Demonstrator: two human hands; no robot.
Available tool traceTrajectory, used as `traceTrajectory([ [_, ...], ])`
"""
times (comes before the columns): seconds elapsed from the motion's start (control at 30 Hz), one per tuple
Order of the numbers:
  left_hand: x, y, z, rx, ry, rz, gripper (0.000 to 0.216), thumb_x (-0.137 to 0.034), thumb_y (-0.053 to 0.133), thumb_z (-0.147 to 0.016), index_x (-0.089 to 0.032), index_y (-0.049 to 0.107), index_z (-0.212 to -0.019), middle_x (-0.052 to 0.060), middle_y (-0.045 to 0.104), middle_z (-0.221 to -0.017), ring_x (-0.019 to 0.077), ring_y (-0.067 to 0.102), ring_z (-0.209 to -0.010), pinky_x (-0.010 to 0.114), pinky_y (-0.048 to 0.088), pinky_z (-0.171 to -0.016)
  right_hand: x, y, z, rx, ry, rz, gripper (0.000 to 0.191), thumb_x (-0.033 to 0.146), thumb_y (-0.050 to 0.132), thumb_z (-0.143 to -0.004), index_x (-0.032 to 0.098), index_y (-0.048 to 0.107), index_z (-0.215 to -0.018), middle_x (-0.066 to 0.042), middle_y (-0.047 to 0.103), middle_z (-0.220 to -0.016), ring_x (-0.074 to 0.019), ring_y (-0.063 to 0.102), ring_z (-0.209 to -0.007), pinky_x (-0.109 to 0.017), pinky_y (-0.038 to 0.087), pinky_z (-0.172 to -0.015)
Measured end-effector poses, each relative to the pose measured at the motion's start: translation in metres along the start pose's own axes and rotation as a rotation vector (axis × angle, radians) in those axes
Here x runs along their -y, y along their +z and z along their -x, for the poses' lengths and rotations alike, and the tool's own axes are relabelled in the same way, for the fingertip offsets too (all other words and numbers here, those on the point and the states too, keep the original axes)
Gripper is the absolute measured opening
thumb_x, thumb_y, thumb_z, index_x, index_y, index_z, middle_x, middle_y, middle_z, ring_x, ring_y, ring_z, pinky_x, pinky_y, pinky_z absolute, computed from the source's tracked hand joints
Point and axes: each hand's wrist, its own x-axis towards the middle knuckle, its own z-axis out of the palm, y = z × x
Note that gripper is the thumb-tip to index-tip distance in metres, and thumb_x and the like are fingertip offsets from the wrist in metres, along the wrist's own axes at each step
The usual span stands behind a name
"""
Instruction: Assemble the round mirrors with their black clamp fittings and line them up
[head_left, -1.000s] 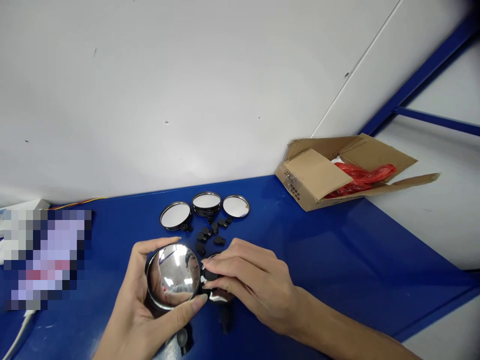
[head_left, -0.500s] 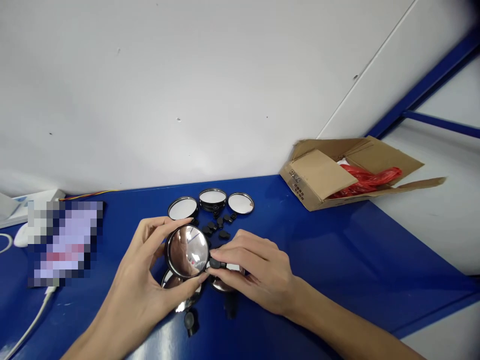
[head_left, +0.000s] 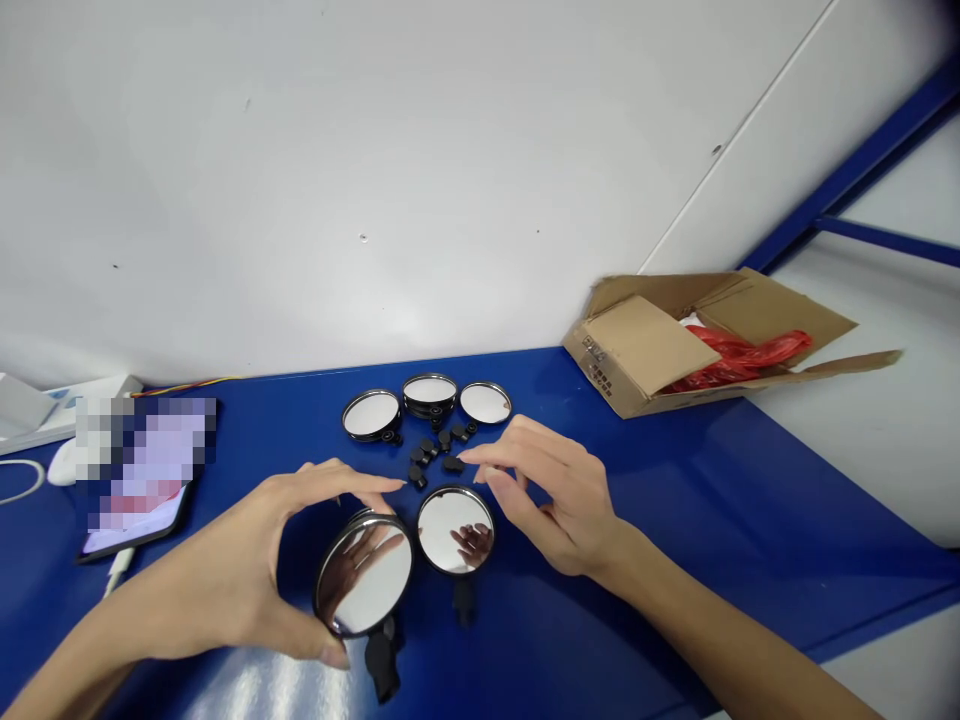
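Observation:
A round black-rimmed mirror (head_left: 365, 575) lies tilted at the front left, with a black swivel mount (head_left: 383, 664) at its lower edge. A second rim and mount partly show beneath it. My left hand (head_left: 277, 560) spreads around this mirror, thumb near the lower left rim and fingers past the top, not closed on it. My right hand (head_left: 551, 490) hovers right of a second mirror (head_left: 455, 530), fingers apart. Its index fingertip is at a small black mount piece (head_left: 453, 464); whether it touches is unclear. Several more such pieces (head_left: 426, 449) lie close by.
Behind the pieces stand a left mirror (head_left: 371, 414), a middle stack of mirrors (head_left: 430, 390) and a right mirror (head_left: 485, 402). An opened cardboard box (head_left: 645, 345) with a red plastic bag (head_left: 739, 355) sits back right. A plugged-in phone (head_left: 146, 480) lies left on the blue table (head_left: 660, 520).
My left hand has brought the mirror down onto the one at the front left and loosened around it. My right hand has let go of its mount and moved up right, toward the loose pieces.

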Motion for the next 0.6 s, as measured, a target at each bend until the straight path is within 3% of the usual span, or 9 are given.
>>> traceTrajectory([
  [0.07,-0.002,0.002,-0.002,0.03,0.0,-0.032,0.116,-0.047,0.111,-0.06,-0.055,0.056,-0.162,0.0,0.069,-0.161,0.0484,0.06,-0.15,0.07,0.051,-0.124,0.0,0.0,0.0,0.004,-0.011,0.02,0.019,0.011,0.062,-0.108,0.016,0.077,-0.12,-0.003,0.076,-0.087,-0.0157,0.06,-0.073,-0.033,0.05,-0.072],
  [0.23,-0.011,0.001,-0.009,0.097,-0.023,-0.013,0.103,-0.044,0.106,-0.07,-0.061,0.054,-0.157,-0.007,0.068,-0.159,0.0407,0.059,-0.151,0.078,0.022,-0.137,0.003,0.0,0.0,-0.009,-0.028,0.049,0.018,0.009,0.061,-0.107,0.016,0.076,-0.115,-0.002,0.073,-0.085,-0.0157,0.058,-0.071,-0.033,0.049,-0.071],
  [0.37,-0.009,0.0,-0.011,0.106,-0.042,-0.015,0.103,-0.042,0.107,-0.069,-0.057,0.056,-0.158,-0.005,0.067,-0.161,0.0409,0.054,-0.154,0.078,0.01,-0.139,0.002,0.0,0.0,-0.014,-0.018,0.07,0.019,0.009,0.06,-0.108,0.018,0.075,-0.115,-0.002,0.074,-0.086,-0.0154,0.056,-0.07,-0.033,0.048,-0.071],
  [0.43,-0.008,0.001,-0.012,0.102,-0.034,-0.018,0.104,-0.043,0.107,-0.07,-0.055,0.056,-0.159,-0.003,0.067,-0.16,0.0407,0.057,-0.151,0.077,0.017,-0.138,0.001,0.0,0.0,-0.012,-0.01,0.076,0.018,0.009,0.06,-0.108,0.018,0.075,-0.115,-0.002,0.074,-0.086,-0.0151,0.057,-0.07,-0.033,0.048,-0.07],
  [0.6,-0.008,0.004,-0.014,0.068,0.041,-0.008,0.104,-0.041,0.103,-0.072,-0.047,0.057,-0.165,0.002,0.076,-0.146,0.0396,0.069,-0.135,0.064,0.05,-0.124,0.0,0.0,0.002,-0.034,0.023,0.107,0.021,0.009,0.06,-0.108,0.017,0.075,-0.12,-0.001,0.073,-0.084,-0.0149,0.058,-0.07,-0.032,0.048,-0.069],
])
